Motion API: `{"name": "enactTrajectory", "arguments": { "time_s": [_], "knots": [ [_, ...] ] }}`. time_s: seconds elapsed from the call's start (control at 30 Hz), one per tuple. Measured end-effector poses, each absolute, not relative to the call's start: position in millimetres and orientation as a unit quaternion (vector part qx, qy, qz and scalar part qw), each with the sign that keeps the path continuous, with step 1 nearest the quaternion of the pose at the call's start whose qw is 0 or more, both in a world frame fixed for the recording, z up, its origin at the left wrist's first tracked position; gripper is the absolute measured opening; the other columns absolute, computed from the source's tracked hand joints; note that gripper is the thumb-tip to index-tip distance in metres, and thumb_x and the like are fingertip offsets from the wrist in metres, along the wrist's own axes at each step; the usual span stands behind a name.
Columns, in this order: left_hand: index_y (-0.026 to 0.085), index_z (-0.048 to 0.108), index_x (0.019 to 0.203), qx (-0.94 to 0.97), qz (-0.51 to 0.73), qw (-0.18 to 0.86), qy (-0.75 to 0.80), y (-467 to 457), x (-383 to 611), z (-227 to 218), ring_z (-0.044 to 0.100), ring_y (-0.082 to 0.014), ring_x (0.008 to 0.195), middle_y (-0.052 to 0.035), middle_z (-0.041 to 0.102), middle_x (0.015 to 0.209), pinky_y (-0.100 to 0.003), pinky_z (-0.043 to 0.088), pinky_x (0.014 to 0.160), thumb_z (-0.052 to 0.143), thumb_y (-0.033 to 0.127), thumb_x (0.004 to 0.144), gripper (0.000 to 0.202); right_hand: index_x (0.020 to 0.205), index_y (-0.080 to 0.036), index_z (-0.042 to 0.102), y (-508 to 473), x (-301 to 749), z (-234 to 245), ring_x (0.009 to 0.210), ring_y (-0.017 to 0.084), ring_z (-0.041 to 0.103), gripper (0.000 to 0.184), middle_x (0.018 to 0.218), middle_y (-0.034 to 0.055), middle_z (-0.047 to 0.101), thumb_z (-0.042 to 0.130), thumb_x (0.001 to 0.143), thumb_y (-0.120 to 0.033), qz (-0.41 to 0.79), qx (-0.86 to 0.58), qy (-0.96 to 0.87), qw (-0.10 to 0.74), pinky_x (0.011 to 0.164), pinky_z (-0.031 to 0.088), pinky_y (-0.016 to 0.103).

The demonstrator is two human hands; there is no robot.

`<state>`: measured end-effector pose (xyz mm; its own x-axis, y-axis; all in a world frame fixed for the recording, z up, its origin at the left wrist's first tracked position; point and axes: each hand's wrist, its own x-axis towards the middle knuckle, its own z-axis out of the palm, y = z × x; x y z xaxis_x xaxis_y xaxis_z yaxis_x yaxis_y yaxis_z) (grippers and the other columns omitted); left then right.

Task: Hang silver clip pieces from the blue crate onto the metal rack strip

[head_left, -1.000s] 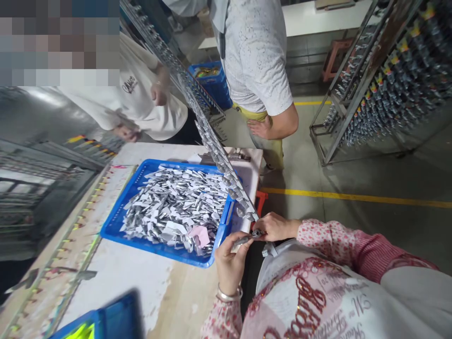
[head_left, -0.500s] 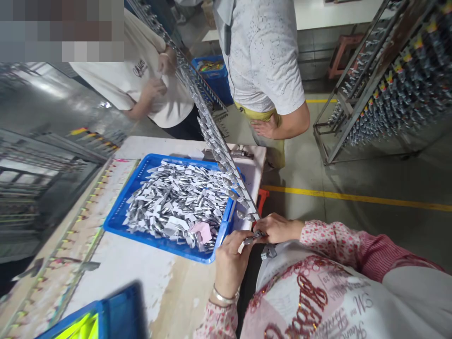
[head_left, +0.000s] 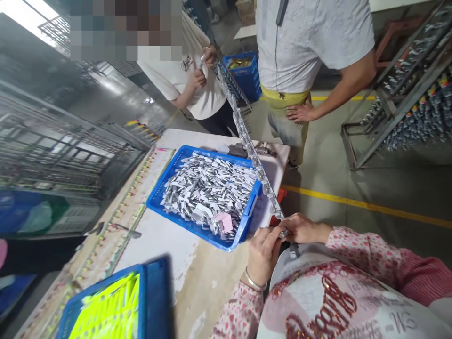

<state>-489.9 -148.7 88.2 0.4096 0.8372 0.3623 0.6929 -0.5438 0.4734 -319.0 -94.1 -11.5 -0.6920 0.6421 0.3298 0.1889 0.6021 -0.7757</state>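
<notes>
A long metal bar [head_left: 252, 150], lined with small silver metal pieces, slants from the co-worker at the back down to my hands. My left hand [head_left: 262, 252] is closed in a pinch at the bar's near end, its fingertips on a small silver metal piece [head_left: 283, 233]. Against it, my right hand [head_left: 304, 230] is closed around the bar's near end; its inner fingers are partly hidden. Another small grey piece [head_left: 294, 251] hangs just below my hands, by the apron. Left of the bar, a blue tray [head_left: 192, 227] holds many similar silver pieces and a pink scrap [head_left: 223, 221].
A blue bin [head_left: 141, 301] of bright yellow pieces sits at the near left of the worktable [head_left: 208, 278]. Rods with yellow-tipped pieces [head_left: 136, 188] lie along its left edge. Two people stand beyond the table. A loaded rack [head_left: 356, 141] stands on the right.
The view has swung left, so everything appears further right and more of the yellow bin shows. My hands have drawn closer together at the bar's end, my left fingers now over the piece.
</notes>
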Motion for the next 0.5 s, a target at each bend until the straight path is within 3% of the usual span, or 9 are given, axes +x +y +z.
{"name": "enactTrajectory", "arguments": {
  "time_s": [0.1,0.17,0.27,0.4,0.5],
  "knots": [
    [0.021,0.063,0.108,0.821,0.279,0.231,0.441,-135,-510,87,0.066,-0.0178,0.082,-0.0069,0.071,0.090,-0.030,0.053,0.075,0.056,0.025,0.090,0.020,0.094,-0.017,0.064,-95,-317,-5,0.069,0.015,0.060,0.024,0.081,0.0024,0.066,0.059,0.090,-0.040,0.383,-0.273,-0.840,0.271,0.064,0.043,0.025],
    [0.020,0.063,0.109,0.776,0.270,0.266,0.505,-110,-540,77,0.067,-0.0186,0.088,-0.0066,0.071,0.095,-0.031,0.053,0.081,0.057,0.029,0.089,0.022,0.095,-0.018,0.065,-97,-315,-1,0.067,0.013,0.058,0.022,0.081,0.0014,0.065,0.063,0.087,-0.039,0.395,-0.287,-0.835,0.253,0.063,0.041,0.024],
    [0.016,0.061,0.110,0.668,0.238,0.211,0.672,-47,-590,49,0.067,-0.0208,0.093,-0.0105,0.069,0.102,-0.034,0.052,0.085,0.054,0.023,0.088,0.024,0.097,-0.019,0.066,-102,-312,1,0.063,0.012,0.054,0.024,0.078,-0.0001,0.062,0.068,0.083,-0.039,0.419,-0.322,-0.815,0.238,0.061,0.040,0.024],
    [0.011,0.061,0.111,0.664,0.198,0.204,0.692,42,-615,0,0.063,-0.0253,0.104,-0.0157,0.065,0.113,-0.039,0.047,0.095,0.061,0.004,0.075,0.037,0.108,-0.020,0.065,-117,-308,0,0.068,0.014,0.055,0.033,0.084,0.0010,0.062,0.070,0.081,-0.038,0.462,-0.392,-0.753,0.256,0.065,0.043,0.025],
    [0.010,0.060,0.112,0.663,0.181,0.219,0.692,82,-596,-27,0.059,-0.0245,0.111,-0.0158,0.063,0.117,-0.039,0.044,0.099,0.064,0.005,0.076,0.037,0.116,-0.020,0.063,-133,-307,-2,0.075,0.016,0.058,0.037,0.092,0.0041,0.064,0.068,0.082,-0.036,0.490,-0.440,-0.696,0.285,0.068,0.046,0.027]
  ]
}}
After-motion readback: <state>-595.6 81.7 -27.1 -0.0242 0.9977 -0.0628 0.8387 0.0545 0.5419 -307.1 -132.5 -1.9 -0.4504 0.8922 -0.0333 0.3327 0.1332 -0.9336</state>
